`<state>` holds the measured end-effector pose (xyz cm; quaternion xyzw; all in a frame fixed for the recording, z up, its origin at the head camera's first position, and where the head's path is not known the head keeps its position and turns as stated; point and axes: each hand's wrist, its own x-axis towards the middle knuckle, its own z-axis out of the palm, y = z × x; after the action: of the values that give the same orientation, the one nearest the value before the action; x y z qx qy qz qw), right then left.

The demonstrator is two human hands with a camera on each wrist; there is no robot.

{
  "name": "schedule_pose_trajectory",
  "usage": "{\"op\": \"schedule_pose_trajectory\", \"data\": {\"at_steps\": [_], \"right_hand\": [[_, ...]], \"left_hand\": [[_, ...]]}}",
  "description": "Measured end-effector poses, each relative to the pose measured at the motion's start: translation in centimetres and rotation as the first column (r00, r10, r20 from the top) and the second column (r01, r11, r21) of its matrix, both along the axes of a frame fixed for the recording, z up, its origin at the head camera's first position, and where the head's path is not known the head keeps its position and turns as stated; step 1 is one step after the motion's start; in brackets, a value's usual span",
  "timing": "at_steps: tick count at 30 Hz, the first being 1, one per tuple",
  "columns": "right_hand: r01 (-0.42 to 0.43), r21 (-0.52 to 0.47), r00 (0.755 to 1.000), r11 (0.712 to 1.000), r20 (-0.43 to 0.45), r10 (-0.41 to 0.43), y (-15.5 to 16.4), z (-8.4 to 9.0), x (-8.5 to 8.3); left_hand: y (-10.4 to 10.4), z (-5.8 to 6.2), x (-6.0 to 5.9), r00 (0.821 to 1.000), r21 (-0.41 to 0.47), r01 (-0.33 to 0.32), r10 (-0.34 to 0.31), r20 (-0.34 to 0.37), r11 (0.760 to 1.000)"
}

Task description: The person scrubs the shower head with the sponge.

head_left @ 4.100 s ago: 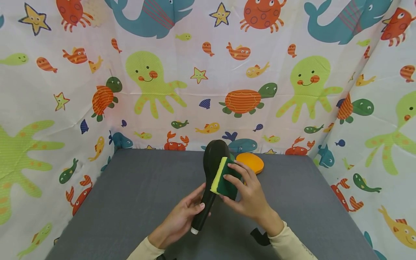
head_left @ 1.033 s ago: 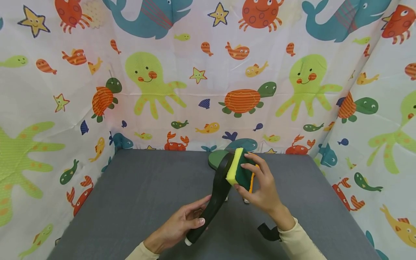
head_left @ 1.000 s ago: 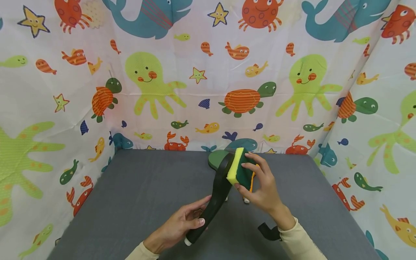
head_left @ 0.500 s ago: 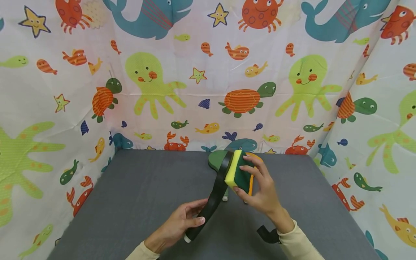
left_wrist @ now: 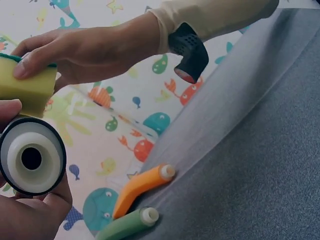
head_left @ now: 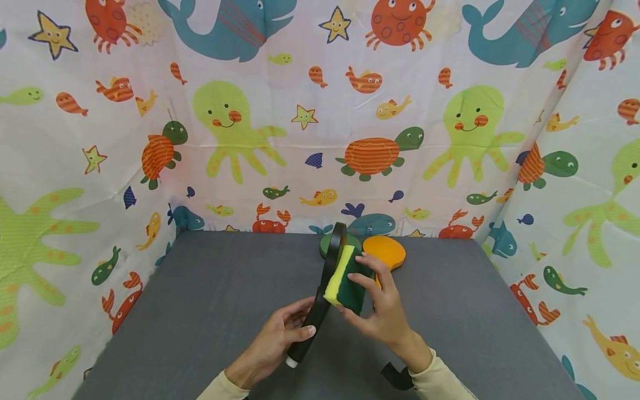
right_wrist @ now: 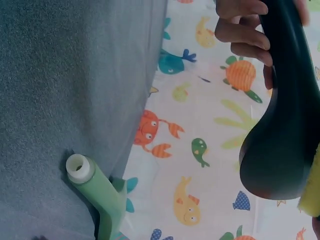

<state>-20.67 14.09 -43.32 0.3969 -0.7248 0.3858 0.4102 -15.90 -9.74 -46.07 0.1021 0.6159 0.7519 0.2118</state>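
A black handheld shower head [head_left: 327,275] is held up over the table, head end up and tilted slightly right. My left hand [head_left: 272,341] grips its handle near the white end. With fingertips and thumb, my right hand [head_left: 385,305] pinches a yellow sponge [head_left: 349,280] with a dark green scouring side. The sponge's yellow side lies against the face of the shower head, which it partly hides. In the left wrist view, the hollow white end of the shower head [left_wrist: 32,137] faces the camera. The right wrist view shows the smooth back of the shower head [right_wrist: 287,115].
Behind the hands, an orange shower head [head_left: 387,251] and a green shower head [head_left: 325,243] lie on the grey table [head_left: 225,289], partly hidden. A patterned curtain [head_left: 310,144] closes off the back and sides. A black camera mount [head_left: 396,378] sits at the right wrist.
Over the last half second, the right hand and sponge have moved down and left. The shower head has swung left and stands more upright. More of the orange shower head shows.
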Motion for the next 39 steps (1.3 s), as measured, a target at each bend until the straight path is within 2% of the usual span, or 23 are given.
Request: {"op": "schedule_pose_trajectory", "data": {"at_steps": [7, 14, 21, 26, 33, 39], "right_hand": [[0.028, 0.002, 0.999, 1.0, -0.031, -0.028, 0.1, 0.5, -0.1], [0.037, -0.013, 0.999, 0.999, -0.025, -0.037, 0.8, 1.3, -0.2], [0.049, -0.027, 0.999, 0.998, 0.005, -0.049, 1.5, 1.9, -0.4], [0.022, -0.047, 1.0, 0.999, 0.017, -0.022, 1.9, 2.2, -0.6], [0.004, -0.072, 1.0, 0.997, 0.02, -0.002, 2.4, 2.3, -0.9], [-0.022, -0.091, 0.996, 0.996, 0.079, 0.029, 2.9, 2.3, -0.9]], "left_hand": [[0.0, -0.2, 0.1, 0.999, -0.026, -0.029, 0.028, -0.02, 0.999], [-0.4, -0.6, 0.1, 0.995, -0.063, -0.083, 0.079, -0.056, 0.995], [-0.6, -0.7, 0.1, 0.991, -0.086, -0.108, 0.1, -0.094, 0.99], [-1.0, -0.8, 0.0, 0.989, -0.096, -0.095, 0.083, -0.122, 0.991], [-1.8, -1.6, -0.2, 0.979, -0.081, -0.034, 0.018, -0.202, 0.996], [-2.5, -2.0, -0.5, 0.968, -0.08, 0.015, -0.034, -0.247, 0.997]]}}
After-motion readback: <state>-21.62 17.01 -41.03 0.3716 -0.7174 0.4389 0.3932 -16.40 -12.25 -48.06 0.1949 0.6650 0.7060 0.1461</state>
